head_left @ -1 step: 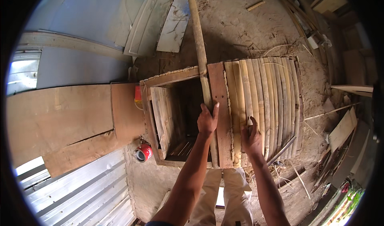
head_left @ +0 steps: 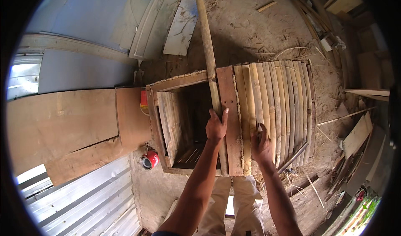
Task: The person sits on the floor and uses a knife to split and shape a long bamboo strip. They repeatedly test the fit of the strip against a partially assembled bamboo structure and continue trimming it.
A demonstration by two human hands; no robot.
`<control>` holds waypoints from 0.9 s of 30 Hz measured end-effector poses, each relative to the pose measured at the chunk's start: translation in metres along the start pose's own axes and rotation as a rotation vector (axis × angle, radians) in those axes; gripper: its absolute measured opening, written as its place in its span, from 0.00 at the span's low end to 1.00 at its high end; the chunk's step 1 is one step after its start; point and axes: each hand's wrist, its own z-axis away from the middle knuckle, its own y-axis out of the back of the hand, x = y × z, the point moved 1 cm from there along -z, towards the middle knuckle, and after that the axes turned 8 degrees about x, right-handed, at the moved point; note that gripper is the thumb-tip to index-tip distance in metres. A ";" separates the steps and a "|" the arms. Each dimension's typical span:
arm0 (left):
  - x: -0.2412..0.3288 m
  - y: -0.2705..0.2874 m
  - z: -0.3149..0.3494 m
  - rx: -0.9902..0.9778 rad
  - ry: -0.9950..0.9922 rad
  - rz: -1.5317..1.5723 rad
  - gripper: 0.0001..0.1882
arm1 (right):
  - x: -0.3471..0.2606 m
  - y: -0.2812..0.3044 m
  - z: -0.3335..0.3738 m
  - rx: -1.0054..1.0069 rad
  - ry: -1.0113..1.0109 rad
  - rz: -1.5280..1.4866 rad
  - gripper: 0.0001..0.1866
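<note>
A wooden box (head_left: 179, 80) stands in front of me, its left half uncovered and dark inside. Bamboo slats (head_left: 280, 96) form the cover over the right half, edged by a reddish-brown plank (head_left: 227, 88). Along that plank's left side runs a long bamboo pole (head_left: 205, 31), reaching past the box's far edge. My left hand (head_left: 216, 127) is closed around the pole, with a finger or thumb lying on the plank. Curled over the slats, my right hand (head_left: 262, 146) has its fingertips close together; whatever sits between them is too small to make out.
A red can (head_left: 153, 159) lies by the box's near left corner. Plywood sheets (head_left: 62, 127) lean at the left, above corrugated metal (head_left: 87, 198). A loose stick (head_left: 293, 157) rests across the slats near my right wrist. Scrap boards (head_left: 357, 140) are piled on the right.
My right fingers have shifted slightly and the light-coloured spot between them shows less. My left hand and the pole stay in place.
</note>
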 end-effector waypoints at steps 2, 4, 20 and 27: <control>0.005 0.001 -0.004 -0.010 -0.004 0.018 0.40 | -0.002 -0.005 -0.004 0.045 0.040 0.011 0.25; 0.006 0.001 -0.003 -0.001 0.026 0.049 0.40 | -0.004 -0.007 -0.002 0.104 0.057 -0.011 0.24; 0.005 -0.021 -0.010 0.229 0.230 0.376 0.39 | 0.001 -0.006 -0.006 0.034 -0.141 -0.086 0.23; -0.001 -0.022 -0.012 0.180 0.221 0.501 0.41 | 0.000 -0.005 -0.006 0.100 -0.134 -0.136 0.22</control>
